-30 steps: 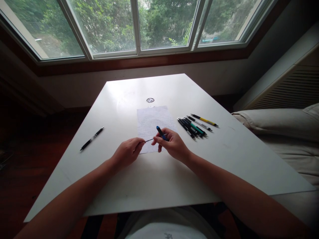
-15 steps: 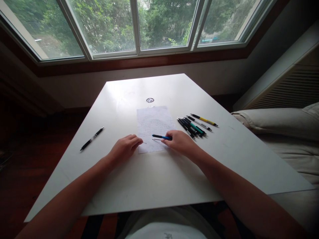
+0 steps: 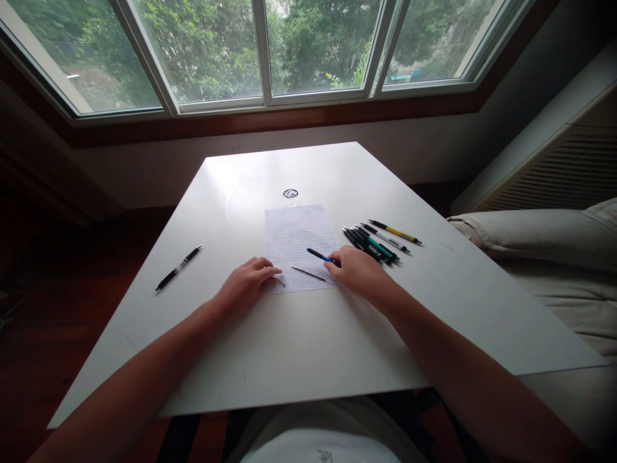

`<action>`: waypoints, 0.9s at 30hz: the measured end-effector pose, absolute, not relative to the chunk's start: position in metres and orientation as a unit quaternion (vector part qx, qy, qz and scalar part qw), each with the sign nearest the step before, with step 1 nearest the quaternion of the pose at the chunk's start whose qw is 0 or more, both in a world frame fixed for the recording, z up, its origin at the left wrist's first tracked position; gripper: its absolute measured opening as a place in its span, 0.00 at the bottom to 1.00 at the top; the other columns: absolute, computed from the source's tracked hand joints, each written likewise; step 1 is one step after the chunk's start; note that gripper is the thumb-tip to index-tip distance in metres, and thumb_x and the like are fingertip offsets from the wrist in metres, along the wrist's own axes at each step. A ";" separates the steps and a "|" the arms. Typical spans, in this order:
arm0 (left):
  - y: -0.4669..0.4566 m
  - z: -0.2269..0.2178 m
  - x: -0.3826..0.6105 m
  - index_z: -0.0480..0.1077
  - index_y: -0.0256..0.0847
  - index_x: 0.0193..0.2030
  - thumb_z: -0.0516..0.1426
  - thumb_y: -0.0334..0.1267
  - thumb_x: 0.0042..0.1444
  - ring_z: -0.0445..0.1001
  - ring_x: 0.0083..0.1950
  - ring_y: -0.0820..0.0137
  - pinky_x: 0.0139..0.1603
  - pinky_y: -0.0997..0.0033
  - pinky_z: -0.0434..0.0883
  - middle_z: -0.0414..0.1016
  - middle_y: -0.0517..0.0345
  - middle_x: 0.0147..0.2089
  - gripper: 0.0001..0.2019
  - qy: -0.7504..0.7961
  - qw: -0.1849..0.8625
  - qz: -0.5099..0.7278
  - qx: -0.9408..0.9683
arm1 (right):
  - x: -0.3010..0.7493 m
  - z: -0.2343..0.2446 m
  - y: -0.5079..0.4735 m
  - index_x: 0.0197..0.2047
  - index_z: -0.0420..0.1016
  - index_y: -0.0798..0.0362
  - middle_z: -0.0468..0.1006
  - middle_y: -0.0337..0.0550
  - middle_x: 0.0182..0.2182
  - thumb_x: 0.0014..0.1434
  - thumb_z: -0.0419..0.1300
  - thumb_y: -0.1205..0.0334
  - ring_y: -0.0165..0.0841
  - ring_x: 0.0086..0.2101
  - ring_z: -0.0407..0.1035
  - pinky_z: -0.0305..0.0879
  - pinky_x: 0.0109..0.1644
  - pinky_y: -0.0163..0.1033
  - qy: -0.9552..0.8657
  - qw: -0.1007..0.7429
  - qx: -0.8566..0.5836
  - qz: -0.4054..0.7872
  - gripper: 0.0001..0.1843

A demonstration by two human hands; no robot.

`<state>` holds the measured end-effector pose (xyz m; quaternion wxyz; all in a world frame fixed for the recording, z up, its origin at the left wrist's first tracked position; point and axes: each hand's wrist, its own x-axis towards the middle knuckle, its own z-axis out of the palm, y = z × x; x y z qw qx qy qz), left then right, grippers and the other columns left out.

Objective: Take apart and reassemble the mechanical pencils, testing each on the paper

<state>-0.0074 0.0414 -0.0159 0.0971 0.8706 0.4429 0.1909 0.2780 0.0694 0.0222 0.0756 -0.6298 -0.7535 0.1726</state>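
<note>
My right hand point(image 3: 359, 267) is closed around a black-and-blue pen barrel point(image 3: 315, 254), which points up and left over the sheet of paper point(image 3: 296, 231). Below that barrel, a thin dark pen refill point(image 3: 308, 274) lies across the lower part of the paper, its right end close to my right fingers. My left hand point(image 3: 248, 280) rests at the sheet's lower left corner, fingers curled with thumb and forefinger close together. A small thin silvery piece point(image 3: 281, 281) shows at those fingertips, too small to name.
Right of the paper lies a group of several pens point(image 3: 369, 244), with a yellow-and-black pen point(image 3: 396, 233) at its far side. A black pen point(image 3: 178, 269) lies alone on the left of the white table point(image 3: 241, 360). Beyond the paper is a small round item point(image 3: 290, 193).
The refill has left my right fingers and now lies on the paper. My right hand has shifted slightly right with the blue pen barrel, now tilted more. My left hand has moved slightly right.
</note>
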 end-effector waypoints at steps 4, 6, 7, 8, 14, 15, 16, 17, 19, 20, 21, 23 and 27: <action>0.040 -0.013 -0.011 0.72 0.47 0.57 0.55 0.38 0.66 0.73 0.52 0.62 0.49 0.64 0.72 0.74 0.53 0.53 0.14 0.455 0.100 0.192 0.864 | 0.285 0.027 0.072 0.38 0.83 0.52 0.82 0.48 0.37 0.61 0.58 0.56 0.35 0.32 0.72 0.57 0.31 0.36 -0.752 0.050 -0.635 0.172 0.13; 0.039 -0.010 -0.014 0.70 0.47 0.58 0.56 0.40 0.66 0.73 0.52 0.62 0.48 0.64 0.73 0.73 0.52 0.55 0.15 0.462 0.100 0.192 0.860 | 0.287 0.026 0.073 0.37 0.83 0.51 0.82 0.47 0.34 0.60 0.59 0.56 0.35 0.31 0.72 0.57 0.31 0.36 -0.751 0.043 -0.634 0.180 0.12; 0.039 -0.009 -0.015 0.70 0.47 0.59 0.56 0.41 0.65 0.74 0.52 0.62 0.48 0.64 0.73 0.73 0.52 0.55 0.16 0.465 0.099 0.193 0.858 | 0.288 0.024 0.075 0.38 0.83 0.51 0.82 0.47 0.34 0.60 0.60 0.56 0.35 0.32 0.73 0.58 0.31 0.35 -0.748 0.042 -0.635 0.185 0.12; 0.038 -0.008 -0.015 0.69 0.47 0.59 0.56 0.41 0.66 0.74 0.52 0.62 0.47 0.65 0.73 0.73 0.52 0.55 0.16 0.470 0.097 0.195 0.855 | 0.289 0.022 0.076 0.40 0.83 0.51 0.83 0.47 0.36 0.59 0.61 0.56 0.35 0.33 0.73 0.58 0.32 0.35 -0.745 0.044 -0.638 0.189 0.12; 0.040 -0.001 -0.019 0.70 0.42 0.50 0.49 0.42 0.69 0.75 0.39 0.67 0.35 0.70 0.68 0.75 0.53 0.48 0.11 0.531 0.054 0.221 0.816 | 0.294 0.018 0.082 0.47 0.81 0.52 0.81 0.48 0.44 0.61 0.60 0.50 0.36 0.37 0.74 0.62 0.36 0.36 -0.722 0.105 -0.669 0.142 0.18; 0.040 -0.001 -0.020 0.70 0.41 0.47 0.49 0.42 0.69 0.74 0.37 0.67 0.34 0.70 0.67 0.75 0.53 0.45 0.11 0.541 0.045 0.223 0.809 | 0.295 0.020 0.082 0.45 0.81 0.52 0.81 0.48 0.43 0.62 0.59 0.50 0.36 0.36 0.73 0.62 0.35 0.36 -0.720 0.115 -0.672 0.125 0.17; 0.040 0.000 -0.020 0.69 0.41 0.45 0.49 0.43 0.69 0.73 0.36 0.68 0.33 0.70 0.66 0.75 0.54 0.43 0.11 0.550 0.038 0.225 0.804 | 0.296 0.022 0.082 0.43 0.81 0.52 0.81 0.48 0.42 0.63 0.58 0.51 0.36 0.35 0.73 0.61 0.34 0.36 -0.719 0.125 -0.675 0.111 0.16; 0.041 0.001 -0.021 0.69 0.41 0.43 0.48 0.44 0.70 0.72 0.35 0.68 0.33 0.70 0.65 0.75 0.54 0.41 0.12 0.556 0.035 0.225 0.799 | 0.296 0.024 0.081 0.42 0.80 0.52 0.81 0.47 0.42 0.63 0.58 0.51 0.35 0.35 0.73 0.60 0.33 0.36 -0.717 0.132 -0.676 0.101 0.15; 0.040 0.001 -0.020 0.68 0.41 0.41 0.48 0.45 0.70 0.70 0.33 0.69 0.33 0.71 0.64 0.74 0.55 0.39 0.13 0.565 0.037 0.224 0.793 | 0.296 0.027 0.081 0.40 0.80 0.51 0.81 0.46 0.40 0.63 0.58 0.52 0.34 0.34 0.72 0.59 0.32 0.36 -0.717 0.136 -0.676 0.101 0.13; 0.040 0.001 -0.020 0.67 0.41 0.41 0.48 0.45 0.70 0.70 0.33 0.69 0.32 0.71 0.63 0.74 0.55 0.39 0.13 0.568 0.041 0.221 0.792 | 0.296 0.027 0.080 0.39 0.80 0.51 0.81 0.45 0.38 0.63 0.58 0.52 0.34 0.33 0.72 0.59 0.32 0.36 -0.718 0.133 -0.674 0.108 0.13; 0.039 0.002 -0.019 0.67 0.41 0.40 0.47 0.46 0.70 0.70 0.32 0.69 0.31 0.71 0.62 0.74 0.56 0.38 0.13 0.570 0.048 0.217 0.791 | 0.296 0.027 0.080 0.38 0.80 0.50 0.81 0.45 0.37 0.62 0.59 0.52 0.34 0.33 0.72 0.58 0.32 0.36 -0.719 0.127 -0.673 0.119 0.13; 0.038 0.002 -0.018 0.67 0.41 0.40 0.47 0.47 0.70 0.69 0.31 0.69 0.30 0.71 0.61 0.74 0.56 0.38 0.14 0.572 0.058 0.210 0.791 | 0.295 0.027 0.080 0.38 0.80 0.50 0.81 0.44 0.35 0.62 0.59 0.51 0.34 0.32 0.72 0.58 0.32 0.36 -0.720 0.112 -0.670 0.140 0.13; 0.036 0.003 -0.016 0.67 0.41 0.39 0.47 0.48 0.70 0.68 0.30 0.70 0.29 0.72 0.60 0.74 0.56 0.36 0.15 0.562 0.061 0.215 0.796 | 0.294 0.023 0.079 0.40 0.80 0.51 0.81 0.46 0.36 0.60 0.61 0.48 0.35 0.33 0.72 0.58 0.32 0.36 -0.721 0.076 -0.668 0.165 0.15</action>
